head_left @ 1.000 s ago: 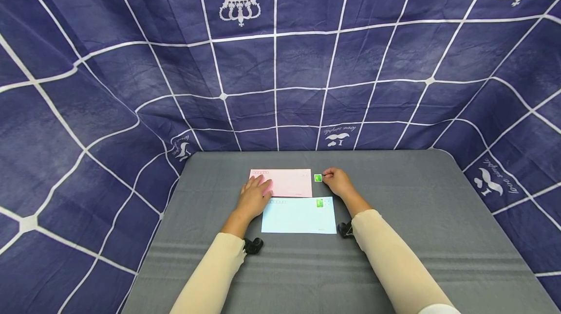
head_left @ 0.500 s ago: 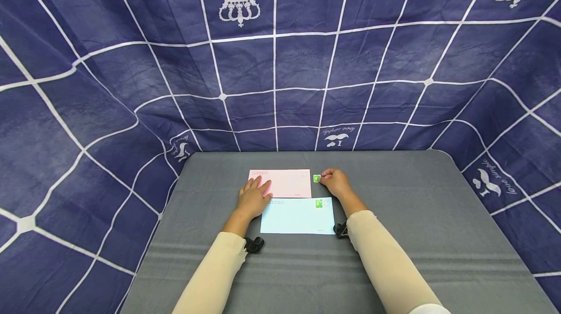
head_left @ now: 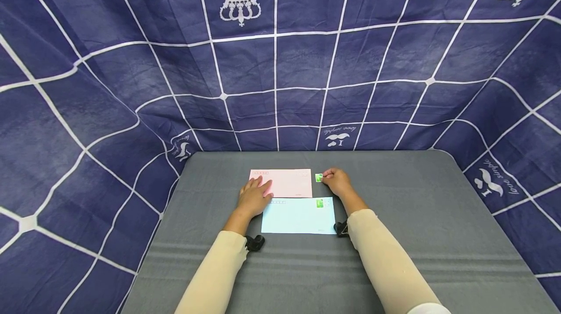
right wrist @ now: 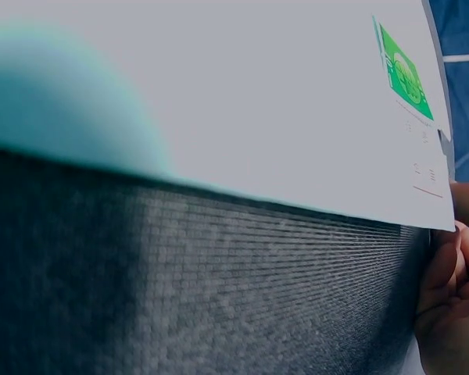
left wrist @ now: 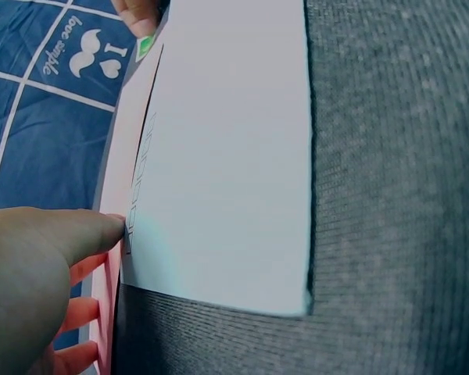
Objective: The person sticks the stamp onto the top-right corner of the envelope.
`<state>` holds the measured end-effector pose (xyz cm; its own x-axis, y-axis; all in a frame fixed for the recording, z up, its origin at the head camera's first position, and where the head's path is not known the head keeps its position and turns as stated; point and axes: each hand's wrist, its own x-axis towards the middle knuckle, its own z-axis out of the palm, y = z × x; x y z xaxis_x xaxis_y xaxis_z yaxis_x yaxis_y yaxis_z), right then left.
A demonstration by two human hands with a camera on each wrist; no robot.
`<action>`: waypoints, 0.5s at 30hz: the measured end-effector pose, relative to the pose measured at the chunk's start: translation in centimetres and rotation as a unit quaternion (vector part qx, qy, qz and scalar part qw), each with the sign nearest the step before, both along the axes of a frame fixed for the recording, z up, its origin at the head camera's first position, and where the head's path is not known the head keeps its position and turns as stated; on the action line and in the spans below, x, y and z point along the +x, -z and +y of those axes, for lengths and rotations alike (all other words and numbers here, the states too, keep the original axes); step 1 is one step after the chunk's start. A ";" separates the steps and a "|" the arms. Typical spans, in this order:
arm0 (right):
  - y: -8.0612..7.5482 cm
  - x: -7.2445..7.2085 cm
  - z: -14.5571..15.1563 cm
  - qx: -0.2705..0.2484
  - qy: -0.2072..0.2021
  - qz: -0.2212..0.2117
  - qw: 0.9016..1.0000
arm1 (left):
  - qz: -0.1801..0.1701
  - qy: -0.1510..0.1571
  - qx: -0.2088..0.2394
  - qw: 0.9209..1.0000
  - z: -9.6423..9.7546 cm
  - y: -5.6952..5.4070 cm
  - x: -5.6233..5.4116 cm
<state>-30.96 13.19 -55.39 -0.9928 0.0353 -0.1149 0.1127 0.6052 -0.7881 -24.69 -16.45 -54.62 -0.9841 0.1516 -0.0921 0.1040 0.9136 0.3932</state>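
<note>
A pink envelope [head_left: 289,185] lies at the back of the table, with a light blue envelope [head_left: 298,219] just in front of it. Spread over the pink envelope's left part, my left hand [head_left: 254,199] presses it down; the thumb comes to the blue envelope's edge in the left wrist view. To the right of the pink envelope, my right hand [head_left: 337,182] pinches a small green postage stamp [head_left: 319,177] by its right edge. Another green stamp [head_left: 320,203] sits at the blue envelope's upper right corner. The right wrist view hides the pinched stamp.
Grey cloth covers the table [head_left: 394,255]. A dark blue curtain [head_left: 302,61] with white grid lines rises behind the table and along both sides. A black wrist camera [head_left: 255,243] is worn on the left wrist, another on the right.
My right forearm has swung slightly left, and the right fingertips now overlap the stamp's edge more. The left hand and both envelopes have stayed in place.
</note>
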 end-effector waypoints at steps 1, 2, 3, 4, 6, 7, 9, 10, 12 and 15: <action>0.0 0.0 0.0 0.000 0.000 -0.001 1.000 | -0.002 0.000 -0.001 1.000 0.0 0.0 0.0; 0.0 0.0 0.0 -0.001 0.000 -0.001 1.000 | -0.003 0.000 -0.001 1.000 -0.1 0.0 0.0; 0.0 0.0 0.1 0.000 -0.002 -0.001 1.000 | -0.004 -0.001 -0.002 1.000 -0.1 0.0 0.0; 0.0 0.0 0.1 -0.001 -0.002 -0.001 1.000 | -0.006 -0.001 -0.002 1.000 -0.1 0.0 0.0; 0.0 0.0 0.1 -0.004 -0.001 -0.001 1.000 | -0.005 -0.001 -0.002 1.000 -0.2 0.1 0.0; 0.0 0.0 0.1 -0.005 0.000 0.000 1.000 | -0.004 -0.001 0.000 1.000 -0.2 0.0 0.0; 0.0 0.0 0.1 -0.006 0.001 0.000 1.000 | -0.004 0.000 0.003 1.000 -0.2 0.0 0.0; 0.0 0.0 0.2 -0.007 0.001 -0.001 1.000 | -0.004 0.000 0.004 1.000 -0.2 -0.1 0.0; -0.1 0.0 0.2 -0.006 0.002 -0.001 1.000 | -0.006 0.000 0.005 1.000 -0.2 -0.2 0.1; -0.2 0.1 0.2 -0.009 0.000 0.000 1.000 | -0.009 -0.001 0.005 1.000 -0.1 -0.3 0.1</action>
<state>-30.88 13.39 -55.16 -0.9928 0.0327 -0.1152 0.1123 0.5902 -0.7994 -24.58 -16.60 -54.35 -0.9826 0.1510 -0.1085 0.0952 0.9099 0.4038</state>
